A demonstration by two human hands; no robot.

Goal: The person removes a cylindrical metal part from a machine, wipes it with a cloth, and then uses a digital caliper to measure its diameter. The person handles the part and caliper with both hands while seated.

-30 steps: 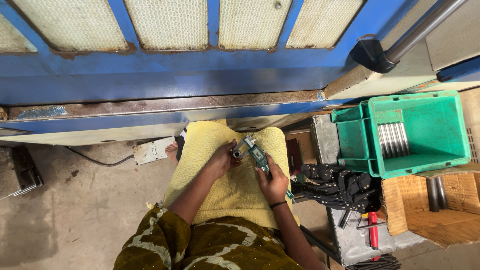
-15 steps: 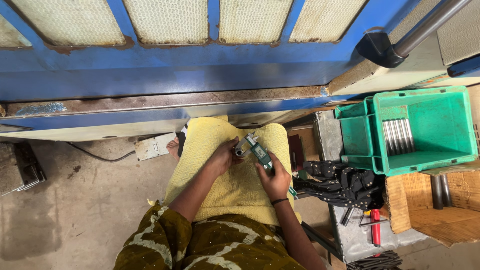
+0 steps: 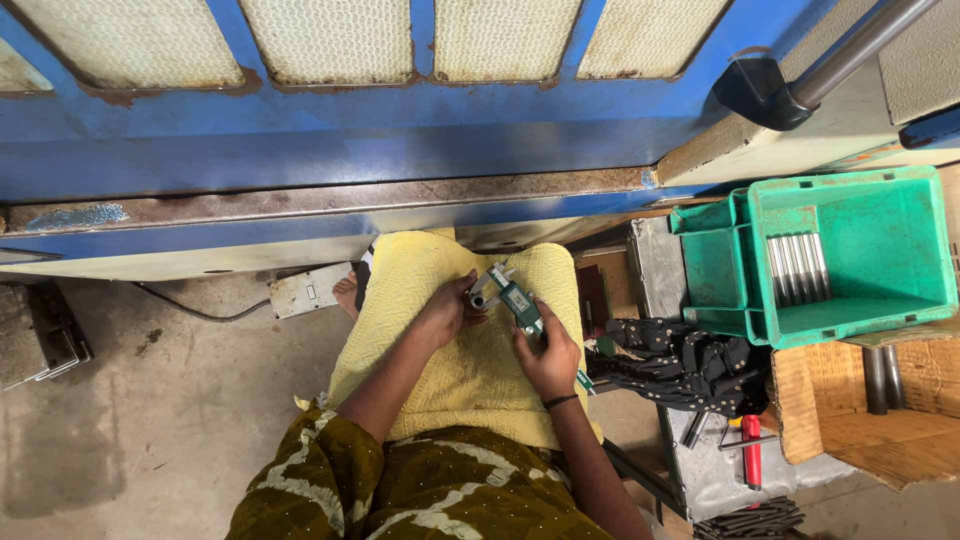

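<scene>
The small part at the caliper's jaws was too tiny to identify; it looked like a short metal piece, mostly hidden by your left hand [image 3: 447,315]. Your right palm covered the lower end of the digital caliper [image 3: 516,302], and only a sliver of its beam poked out past your wrist. Your forearms ran out of view at the bottom edge.

The caliper sat over the yellow cloth [image 3: 455,375] on your lap, between both hands. Your right hand [image 3: 548,360] had its fingers curled shut around the beam just below the display, thumb resting near the slider. Your left-hand fingers were pinched closed at the jaw end, touching the caliper head and the piece there.

The caliper's long axis ran diagonally, jaws pointing up and left toward the blue machine frame [image 3: 400,150], the tail down and right.

To your right, a green crate [image 3: 860,270] held a row of steel rods [image 3: 796,268].
</scene>
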